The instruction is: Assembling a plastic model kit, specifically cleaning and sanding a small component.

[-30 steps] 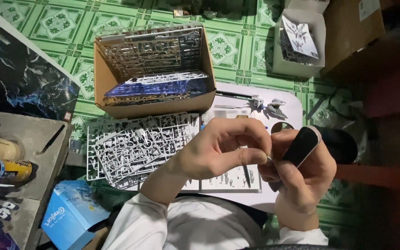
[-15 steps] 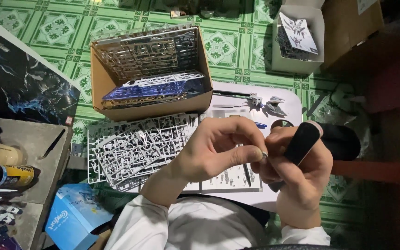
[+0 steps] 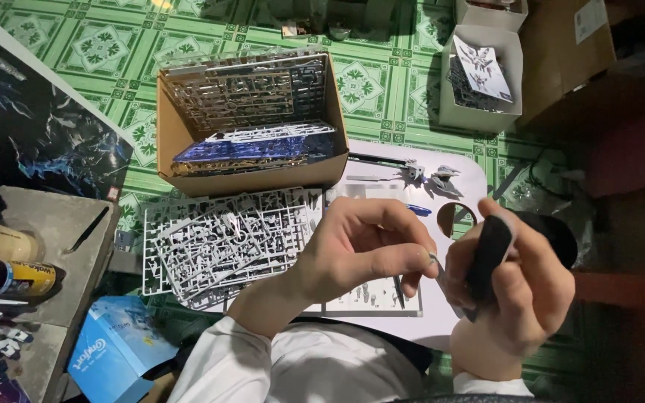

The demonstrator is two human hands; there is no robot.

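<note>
Two hands: raised together over white board [image 3: 479, 175] near edge, as before.
Left hand [image 3: 360, 250]: fingers pinched shut on small grey part [image 3: 437, 263].
Right hand [image 3: 513, 295]: wrapped around black sanding stick [image 3: 488, 257], unchanged.
Sprue sheets [image 3: 222, 246]: unmoved, left of board.

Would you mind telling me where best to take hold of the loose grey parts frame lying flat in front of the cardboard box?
Probably the grey parts frame by its straight outer bar on the left edge, coming from the left: it lies flat, its thin inner parts look fragile.
</note>
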